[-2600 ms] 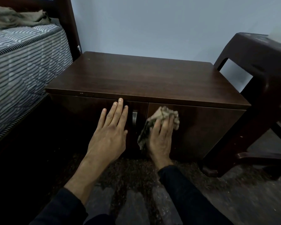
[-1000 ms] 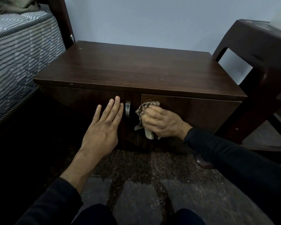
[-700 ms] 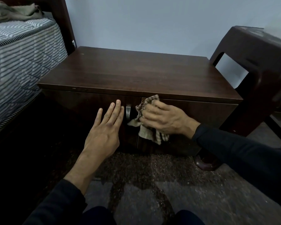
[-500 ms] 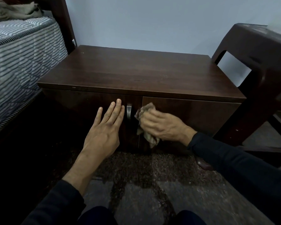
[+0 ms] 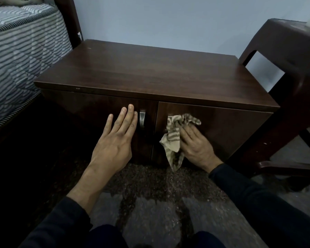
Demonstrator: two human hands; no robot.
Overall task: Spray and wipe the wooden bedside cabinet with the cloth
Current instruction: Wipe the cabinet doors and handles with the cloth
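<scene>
A dark wooden bedside cabinet (image 5: 150,76) with two front doors stands against the pale wall. My left hand (image 5: 115,140) lies flat against the left door, fingers together, beside a metal handle (image 5: 142,119). My right hand (image 5: 195,145) presses a beige striped cloth (image 5: 175,135) against the right door near its inner edge; part of the cloth hangs down below the hand. No spray bottle is in view.
A striped mattress (image 5: 16,47) on a dark bed frame is close on the left. A dark brown plastic chair (image 5: 293,72) stands tight against the cabinet's right side. A speckled stone floor (image 5: 150,203) lies below.
My right hand has moved the cloth over the right door, turning from a sideways reach to a palm-up press a little further right. My left hand has stayed flat on the left door.
</scene>
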